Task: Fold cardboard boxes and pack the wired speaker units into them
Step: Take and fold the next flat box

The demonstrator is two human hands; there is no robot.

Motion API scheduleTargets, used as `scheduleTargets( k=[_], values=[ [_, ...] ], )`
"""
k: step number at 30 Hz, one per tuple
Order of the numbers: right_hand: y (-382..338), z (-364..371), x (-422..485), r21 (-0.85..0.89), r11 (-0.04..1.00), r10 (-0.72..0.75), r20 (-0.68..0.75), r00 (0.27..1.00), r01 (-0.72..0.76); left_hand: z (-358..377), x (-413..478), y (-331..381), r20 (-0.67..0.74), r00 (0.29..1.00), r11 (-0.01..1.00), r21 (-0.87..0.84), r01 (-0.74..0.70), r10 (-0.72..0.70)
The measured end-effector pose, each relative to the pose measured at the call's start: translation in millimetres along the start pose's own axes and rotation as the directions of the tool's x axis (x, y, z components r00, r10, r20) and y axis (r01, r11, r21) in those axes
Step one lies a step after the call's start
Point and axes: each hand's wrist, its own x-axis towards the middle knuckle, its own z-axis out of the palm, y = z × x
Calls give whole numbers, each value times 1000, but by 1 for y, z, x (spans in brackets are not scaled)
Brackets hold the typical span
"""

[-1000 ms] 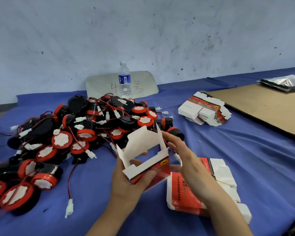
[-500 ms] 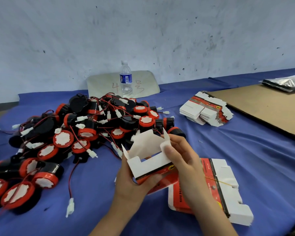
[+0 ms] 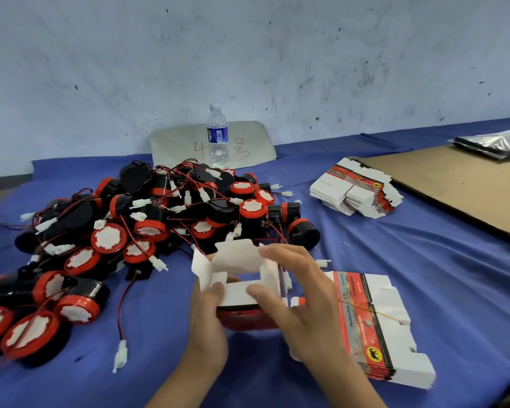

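A small red-and-white cardboard box (image 3: 239, 262) is held between both hands just above the blue cloth, its white flaps standing up. My left hand (image 3: 208, 316) grips its near left side, thumb on the front flap. My right hand (image 3: 301, 301) holds its right side, with fingers pressing on the far flap and the front flap. A big heap of black-and-red wired speaker units (image 3: 147, 219) lies to the left and behind. A banded stack of flat boxes (image 3: 374, 328) lies under my right wrist.
A second stack of flat boxes (image 3: 355, 189) sits at the back right beside a brown cardboard sheet (image 3: 460, 184). A water bottle (image 3: 218, 136) stands by the wall before a marked board. A loose white connector (image 3: 120, 354) lies near left.
The box has been lowered and turned so its open end faces up. My right hand has come over the flaps and is bending them inward.
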Motion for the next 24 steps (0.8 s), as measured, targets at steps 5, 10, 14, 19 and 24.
scheduleTargets(
  k=[5, 10, 14, 19, 24],
  values=[
    [9, -3, 1, -37, 999, -22, 51, 998, 24, 5, 0, 9, 69, 977, 975, 76, -207, 202],
    [11, -6, 3, 54, 983, 175, -17, 985, -173, 6, 1, 13, 213, 862, 783, 360, -506, 459],
    [10, -7, 5, 89, 975, 205, -10, 979, -203, 5, 0, 10, 210, 884, 805, 366, -467, 417],
    [11, -8, 5, 138, 966, 211, 58, 976, -217, 5, 1, 7, 209, 897, 825, 354, -441, 389],
    [8, -7, 1, 275, 954, 91, 106, 990, -117, 6, -1, 8, 256, 866, 828, 272, -491, 429]
  ],
)
